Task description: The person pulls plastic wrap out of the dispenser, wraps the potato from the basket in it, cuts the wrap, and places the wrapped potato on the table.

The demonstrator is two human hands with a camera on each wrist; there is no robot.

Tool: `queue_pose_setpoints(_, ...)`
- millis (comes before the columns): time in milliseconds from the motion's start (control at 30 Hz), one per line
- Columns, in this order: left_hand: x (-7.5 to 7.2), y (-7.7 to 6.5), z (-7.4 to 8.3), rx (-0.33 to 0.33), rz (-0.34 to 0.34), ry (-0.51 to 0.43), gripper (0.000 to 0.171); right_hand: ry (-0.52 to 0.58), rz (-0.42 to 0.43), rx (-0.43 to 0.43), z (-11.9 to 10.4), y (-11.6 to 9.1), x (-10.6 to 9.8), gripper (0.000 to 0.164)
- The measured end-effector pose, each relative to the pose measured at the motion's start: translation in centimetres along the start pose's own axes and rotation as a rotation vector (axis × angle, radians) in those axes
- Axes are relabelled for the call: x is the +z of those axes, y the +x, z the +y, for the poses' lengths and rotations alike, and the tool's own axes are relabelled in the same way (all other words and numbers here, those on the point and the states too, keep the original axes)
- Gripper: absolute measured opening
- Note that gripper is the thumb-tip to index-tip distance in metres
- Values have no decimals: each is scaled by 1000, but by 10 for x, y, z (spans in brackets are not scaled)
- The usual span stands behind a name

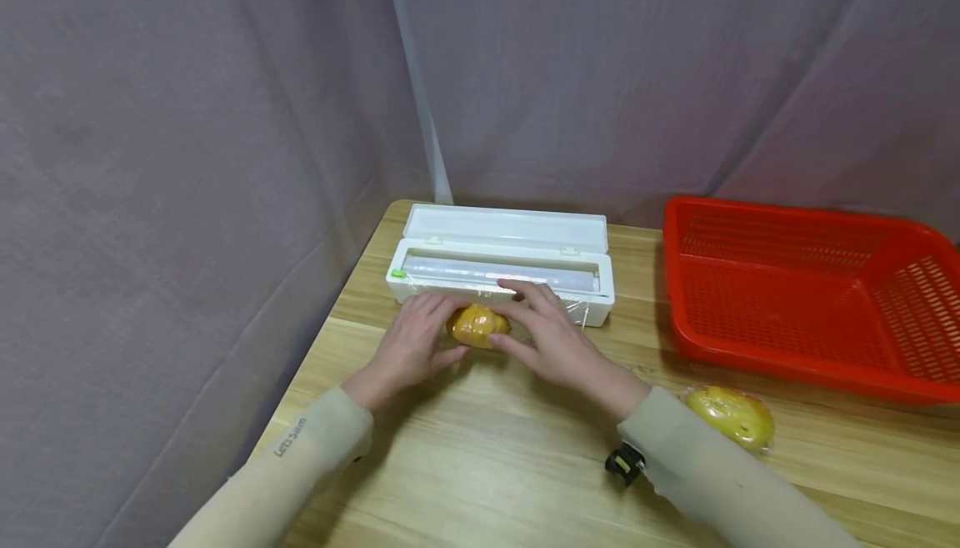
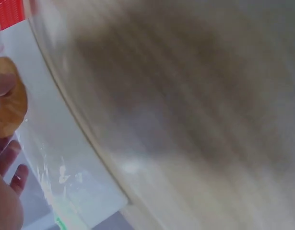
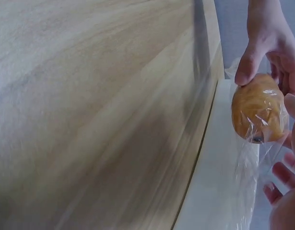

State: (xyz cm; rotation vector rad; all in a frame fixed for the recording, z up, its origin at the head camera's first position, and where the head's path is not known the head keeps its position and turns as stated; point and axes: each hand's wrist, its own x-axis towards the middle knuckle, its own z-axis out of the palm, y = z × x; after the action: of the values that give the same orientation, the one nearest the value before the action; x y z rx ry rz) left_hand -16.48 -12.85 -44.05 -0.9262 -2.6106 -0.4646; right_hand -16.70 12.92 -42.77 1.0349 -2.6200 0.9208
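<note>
Between both hands, in front of the film box, is a rounded yellow-orange fruit [image 1: 478, 325] with clear film over it. My left hand [image 1: 414, 338] grips its left end, with the thumb on the near side and the fingers behind. On the right end, my right hand [image 1: 558, 339] holds the fruit between thumb and forefinger, other fingers spread over the box front. In the right wrist view, glossy cling film [image 3: 245, 177] clings to the fruit and trails along the box. A film roll [image 1: 498, 273] lies inside the white box [image 1: 598, 312], whose lid stands open behind.
A red plastic basket [image 1: 675, 281] stands at the right. Before it lies a yellow fruit [image 1: 729, 417] wrapped in film. A green slider [image 1: 398, 274] sits at the box's left end. Grey curtains [image 1: 570, 81] hang behind and left of the wooden table [image 1: 465, 465].
</note>
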Motion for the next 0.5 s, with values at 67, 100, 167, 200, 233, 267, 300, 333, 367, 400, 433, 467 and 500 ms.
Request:
queue_pose_setpoints(67,-3,4,-1,-11,-24,-31,67,-26,-8,-4,1,1,-2,47)
queue_pose_setpoints(100,-4,6,-1,-15,-36,-46,67,-35,-14,-2,2,1,-3,48)
queue_pose_setpoints(167,-7,11,-2,-23,-58,-74,66,-42,-35,13,3,1,-5,50)
queue_pose_setpoints(200,-8,13,-2,-26,-70,-88,66,-41,-47,21,3,1,-6,52)
queue_pose_setpoints(233,-9,15,-2,-29,-81,-98,65,-39,-60,32,4,0,-8,54)
queue_pose_setpoints(267,-11,17,-2,-36,-96,-110,65,-38,-73,41,4,0,-9,57)
queue_pose_setpoints(300,-12,19,-2,-40,-106,-121,65,-35,-85,50,4,-1,-10,61)
queue_pose_setpoints(333,-13,20,-3,-48,-119,-133,65,-29,-95,58,4,-1,-11,64)
queue_pose_setpoints(367,-14,22,-3,-59,-132,-147,65,-25,-101,62,5,-1,-12,67)
queue_pose_setpoints(400,-16,23,-3,-69,-142,-158,65,-21,-104,64,5,-1,-12,69)
queue_pose_setpoints(433,-17,24,-3,-81,-154,-172,64,-19,-107,64,5,-1,-13,70)
queue_pose_setpoints(467,-18,25,-4,-93,-165,-186,64,-18,-108,64,5,-1,-13,70)
queue_pose_setpoints(500,-19,26,-4,-107,-175,-202,63,-21,-107,62,5,0,-13,70)
